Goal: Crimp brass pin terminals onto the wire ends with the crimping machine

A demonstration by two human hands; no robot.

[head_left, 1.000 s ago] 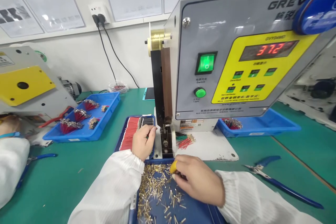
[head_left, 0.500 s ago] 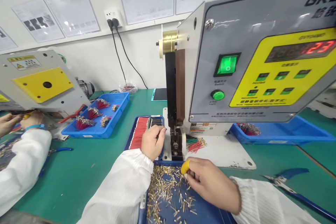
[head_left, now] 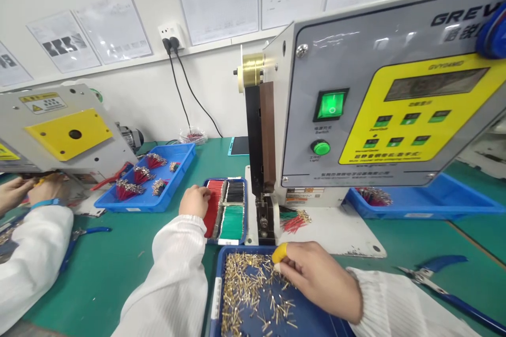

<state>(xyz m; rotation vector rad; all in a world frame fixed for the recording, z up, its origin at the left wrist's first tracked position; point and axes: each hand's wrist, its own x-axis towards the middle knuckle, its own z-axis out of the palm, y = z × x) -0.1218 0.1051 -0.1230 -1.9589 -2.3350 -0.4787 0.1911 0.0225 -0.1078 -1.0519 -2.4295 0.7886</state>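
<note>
My left hand is at the left edge of a divided tray, its bent fingertips on the red wires. Whether a wire is between those fingers I cannot make out. Black wires and green wires fill the other compartments. Over a blue tray of loose gold metal pins, my right hand is closed in a pinch, with a yellow cover on one finger. What it pinches is hidden. Behind the pin tray stands the crimping machine's press head.
Finished red and green wires lie on the machine base. Blue bins with bundled wires stand at left, and another blue bin at right. Pliers lie at right. A co-worker's hands work at the left machine.
My left hand has moved left, from beside the press head to the red wires, uncovering the green ones. My right hand stays over the pins. The red digits on the display no longer show.
</note>
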